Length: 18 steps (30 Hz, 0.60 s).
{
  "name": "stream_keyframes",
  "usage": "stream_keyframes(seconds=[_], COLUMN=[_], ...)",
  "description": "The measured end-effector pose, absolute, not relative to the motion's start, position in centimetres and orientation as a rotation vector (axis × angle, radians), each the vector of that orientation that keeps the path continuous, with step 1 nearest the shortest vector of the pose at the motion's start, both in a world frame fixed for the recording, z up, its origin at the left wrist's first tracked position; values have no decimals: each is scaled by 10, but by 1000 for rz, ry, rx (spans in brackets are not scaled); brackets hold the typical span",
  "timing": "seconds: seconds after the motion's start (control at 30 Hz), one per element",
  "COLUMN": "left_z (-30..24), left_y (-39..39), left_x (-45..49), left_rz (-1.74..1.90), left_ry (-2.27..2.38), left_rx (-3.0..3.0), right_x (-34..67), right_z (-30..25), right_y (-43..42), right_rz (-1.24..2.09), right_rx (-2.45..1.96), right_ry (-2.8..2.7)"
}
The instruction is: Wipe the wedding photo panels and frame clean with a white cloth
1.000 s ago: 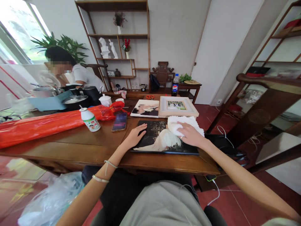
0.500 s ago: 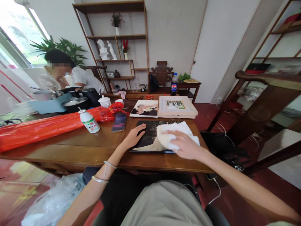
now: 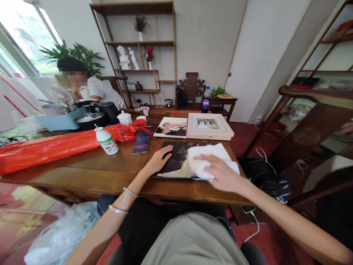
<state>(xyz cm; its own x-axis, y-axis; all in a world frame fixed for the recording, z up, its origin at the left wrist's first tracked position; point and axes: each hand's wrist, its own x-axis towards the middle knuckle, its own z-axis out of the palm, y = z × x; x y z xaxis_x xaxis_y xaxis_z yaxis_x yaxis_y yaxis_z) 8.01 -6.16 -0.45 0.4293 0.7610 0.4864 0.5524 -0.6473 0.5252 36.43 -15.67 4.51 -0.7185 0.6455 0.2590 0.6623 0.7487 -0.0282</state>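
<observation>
A dark photo panel (image 3: 179, 154) with a pale dress and speckled pattern lies flat at the table's front edge. My left hand (image 3: 157, 160) rests on its left side, fingers stretched out and thumb apart. Over the right part of the panel, my right hand (image 3: 223, 173) presses a bunched white towel (image 3: 216, 151) with fingers curled into it. The towel hides much of the panel's right half. Just behind lie a smaller photo print (image 3: 176, 131) and a white box frame (image 3: 224, 127) with a picture inside.
Left of the panel are a phone (image 3: 141, 142), a white bottle (image 3: 107, 141) and a long red plastic-wrapped bundle (image 3: 63, 144). A cola bottle (image 3: 206, 100) stands behind the frame. Another person (image 3: 100, 90) sits at the far left. A wooden chair (image 3: 306, 129) is at right.
My right hand and the towel have shifted slightly right across the panel. My left hand stays in place on it. The view has turned a little left, and someone's dark shape shows at far right.
</observation>
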Motion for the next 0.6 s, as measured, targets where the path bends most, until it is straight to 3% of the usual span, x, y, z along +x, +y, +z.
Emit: stream_keyframes(seconds=[0.2, 0.6], left_z=[-4, -5], left_y=[-62, -60], left_x=[79, 79], left_rz=[1025, 1026], left_ry=[1123, 1113], left_rx=[2414, 2407], right_x=[348, 384], right_z=[46, 48], right_y=[-176, -69], right_rz=[-11, -290], right_rx=[-842, -1386], right_ry=[-2779, -2633])
